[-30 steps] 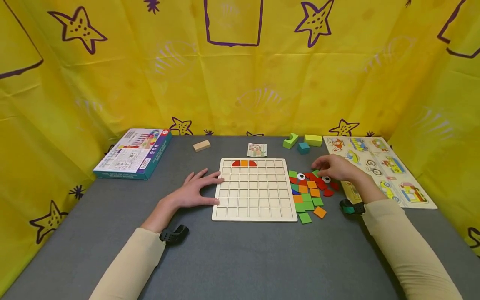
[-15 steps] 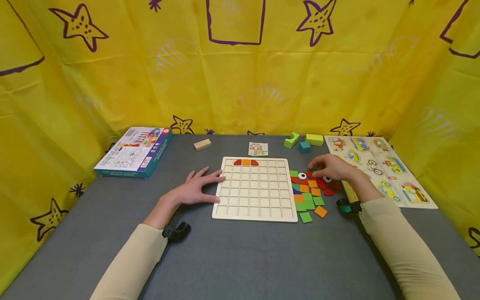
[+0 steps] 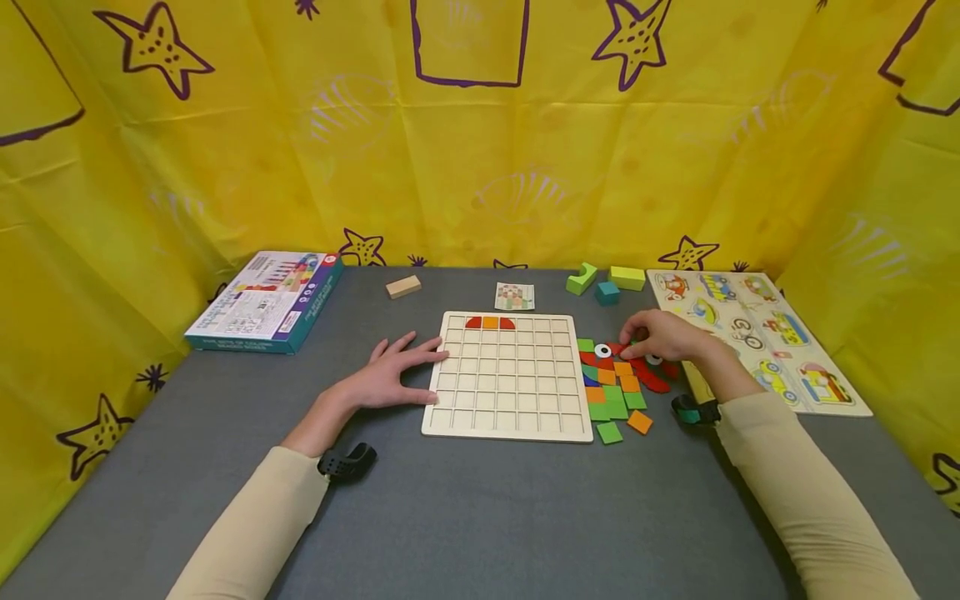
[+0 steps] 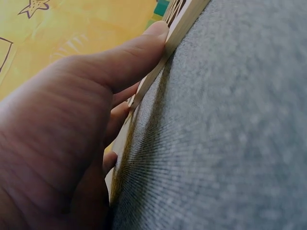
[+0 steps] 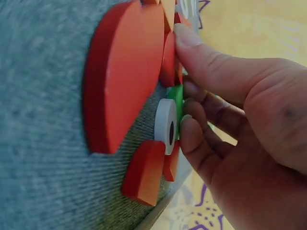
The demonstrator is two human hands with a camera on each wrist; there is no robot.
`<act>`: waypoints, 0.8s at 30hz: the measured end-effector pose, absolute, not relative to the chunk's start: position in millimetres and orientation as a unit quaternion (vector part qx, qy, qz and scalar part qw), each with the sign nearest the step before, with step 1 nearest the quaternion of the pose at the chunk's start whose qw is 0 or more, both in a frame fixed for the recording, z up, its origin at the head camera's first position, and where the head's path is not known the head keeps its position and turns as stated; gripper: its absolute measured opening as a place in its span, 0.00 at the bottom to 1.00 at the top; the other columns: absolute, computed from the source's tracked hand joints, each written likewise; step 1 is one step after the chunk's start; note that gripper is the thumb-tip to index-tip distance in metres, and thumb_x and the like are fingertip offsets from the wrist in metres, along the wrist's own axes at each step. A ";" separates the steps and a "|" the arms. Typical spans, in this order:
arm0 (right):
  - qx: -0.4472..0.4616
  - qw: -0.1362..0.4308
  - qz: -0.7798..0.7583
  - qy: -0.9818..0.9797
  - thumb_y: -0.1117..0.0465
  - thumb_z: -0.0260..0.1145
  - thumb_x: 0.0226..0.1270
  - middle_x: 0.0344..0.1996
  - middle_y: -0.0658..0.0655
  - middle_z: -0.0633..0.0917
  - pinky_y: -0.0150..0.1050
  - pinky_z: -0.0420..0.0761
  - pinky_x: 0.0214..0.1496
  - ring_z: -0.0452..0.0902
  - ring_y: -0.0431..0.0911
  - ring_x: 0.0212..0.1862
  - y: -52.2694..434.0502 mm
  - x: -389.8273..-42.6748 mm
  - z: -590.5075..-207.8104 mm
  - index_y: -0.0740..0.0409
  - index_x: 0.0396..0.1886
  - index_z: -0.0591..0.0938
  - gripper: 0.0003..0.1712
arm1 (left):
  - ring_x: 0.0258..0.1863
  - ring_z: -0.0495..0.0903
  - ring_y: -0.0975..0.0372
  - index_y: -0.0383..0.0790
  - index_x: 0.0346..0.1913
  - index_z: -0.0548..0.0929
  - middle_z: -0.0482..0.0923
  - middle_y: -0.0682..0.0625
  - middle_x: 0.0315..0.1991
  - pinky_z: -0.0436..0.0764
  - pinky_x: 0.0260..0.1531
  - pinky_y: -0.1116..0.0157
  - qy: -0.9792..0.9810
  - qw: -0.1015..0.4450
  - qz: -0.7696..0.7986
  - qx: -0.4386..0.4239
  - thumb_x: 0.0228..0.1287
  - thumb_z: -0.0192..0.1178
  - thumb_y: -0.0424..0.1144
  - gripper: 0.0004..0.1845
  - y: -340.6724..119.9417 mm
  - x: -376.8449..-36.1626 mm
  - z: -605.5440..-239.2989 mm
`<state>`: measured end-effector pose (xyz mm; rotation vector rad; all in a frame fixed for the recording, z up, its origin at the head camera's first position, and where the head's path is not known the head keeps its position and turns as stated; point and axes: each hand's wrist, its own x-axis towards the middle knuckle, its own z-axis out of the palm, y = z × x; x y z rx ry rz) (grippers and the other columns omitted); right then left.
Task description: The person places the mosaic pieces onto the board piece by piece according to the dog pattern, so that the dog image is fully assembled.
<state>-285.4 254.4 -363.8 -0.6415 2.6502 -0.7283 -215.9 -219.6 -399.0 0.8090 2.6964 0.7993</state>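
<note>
A pale wooden grid board (image 3: pixel 508 383) lies at the middle of the table, with red quarter-round tiles (image 3: pixel 507 324) either side of an orange square (image 3: pixel 490 322) in its top row. My left hand (image 3: pixel 386 375) rests at the board's left edge, fingers spread; in the left wrist view the thumb (image 4: pixel 144 55) touches the board's side (image 4: pixel 184 28). My right hand (image 3: pixel 663 336) reaches into the loose tile pile right of the board. In the right wrist view, its thumb (image 5: pixel 206 55) touches a red tile (image 5: pixel 168 60), its fingers loosely bent near a green tile (image 5: pixel 176 98) and a white eye disc (image 5: pixel 165 122).
Green squares (image 3: pixel 615 408) and orange squares (image 3: pixel 639 422) lie by the board's right edge. A small pattern card (image 3: pixel 514 296), a wooden block (image 3: pixel 403 287), a teal cube (image 3: pixel 607 292) and green blocks (image 3: pixel 627 278) stand behind. A box (image 3: pixel 262 304) lies left, a picture puzzle board (image 3: pixel 757 342) right.
My right hand has shifted slightly among the tiles, and red pieces near its fingers have moved. The green tile seen by its fingertips is now hidden in the head view. My left hand stays put.
</note>
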 end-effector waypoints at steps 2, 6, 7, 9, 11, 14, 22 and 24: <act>-0.227 0.157 -0.252 0.927 0.60 0.73 0.66 0.33 0.54 0.82 0.42 0.74 0.36 0.73 0.49 0.34 254.5 -285.4 -364.5 0.64 0.39 0.83 0.10 | 0.78 0.38 0.40 0.49 0.76 0.69 0.52 0.49 0.80 0.29 0.68 0.35 0.917 0.109 0.271 0.273 0.63 0.68 0.58 0.40 -219.7 -215.2 -398.6; -0.234 0.156 -0.245 0.928 0.61 0.74 0.65 0.36 0.54 0.84 0.43 0.77 0.40 0.75 0.49 0.37 256.2 -285.5 -362.9 0.65 0.42 0.84 0.12 | 0.78 0.38 0.40 0.50 0.76 0.69 0.52 0.49 0.80 0.29 0.68 0.35 0.918 0.110 0.269 0.270 0.63 0.67 0.59 0.41 -219.6 -214.8 -398.4; -0.234 0.159 -0.244 0.927 0.61 0.74 0.65 0.37 0.54 0.85 0.43 0.78 0.41 0.75 0.49 0.37 256.7 -285.7 -362.2 0.65 0.43 0.84 0.13 | 0.78 0.38 0.40 0.50 0.76 0.69 0.53 0.49 0.80 0.29 0.68 0.35 0.918 0.110 0.269 0.270 0.63 0.67 0.59 0.41 -219.6 -215.3 -398.8; -0.237 0.168 -0.242 0.926 0.62 0.74 0.65 0.37 0.54 0.84 0.44 0.78 0.40 0.76 0.49 0.37 258.7 -286.2 -360.6 0.66 0.43 0.84 0.13 | 0.78 0.38 0.39 0.49 0.76 0.69 0.53 0.49 0.80 0.29 0.68 0.34 0.918 0.110 0.268 0.270 0.63 0.67 0.59 0.41 -219.8 -215.8 -398.8; -0.239 0.176 -0.238 0.925 0.62 0.74 0.65 0.36 0.54 0.84 0.43 0.78 0.40 0.75 0.49 0.36 260.0 -287.8 -359.2 0.66 0.43 0.84 0.13 | 0.78 0.38 0.40 0.50 0.76 0.69 0.53 0.49 0.80 0.29 0.68 0.34 0.919 0.108 0.266 0.270 0.63 0.67 0.60 0.41 -219.9 -216.6 -399.1; -0.244 0.179 -0.232 0.924 0.62 0.73 0.66 0.35 0.54 0.82 0.43 0.77 0.39 0.74 0.49 0.36 261.3 -290.3 -358.5 0.66 0.42 0.83 0.12 | 0.78 0.38 0.41 0.50 0.76 0.68 0.52 0.51 0.80 0.29 0.68 0.36 0.921 0.104 0.262 0.268 0.62 0.67 0.60 0.41 -220.1 -217.1 -398.6; -0.248 0.166 -0.250 0.921 0.63 0.72 0.67 0.29 0.51 0.80 0.43 0.74 0.38 0.73 0.48 0.33 262.3 -289.9 -360.4 0.61 0.36 0.82 0.07 | 0.79 0.37 0.42 0.51 0.76 0.68 0.51 0.51 0.80 0.29 0.69 0.36 0.921 0.113 0.261 0.268 0.62 0.67 0.61 0.42 -219.9 -215.7 -399.0; -0.245 0.155 -0.261 0.921 0.63 0.72 0.67 0.29 0.51 0.81 0.43 0.74 0.37 0.73 0.48 0.32 262.6 -289.7 -358.4 0.61 0.36 0.83 0.06 | 0.79 0.37 0.43 0.51 0.76 0.68 0.51 0.52 0.80 0.29 0.69 0.37 0.921 0.112 0.260 0.269 0.62 0.67 0.61 0.42 -220.0 -215.6 -399.4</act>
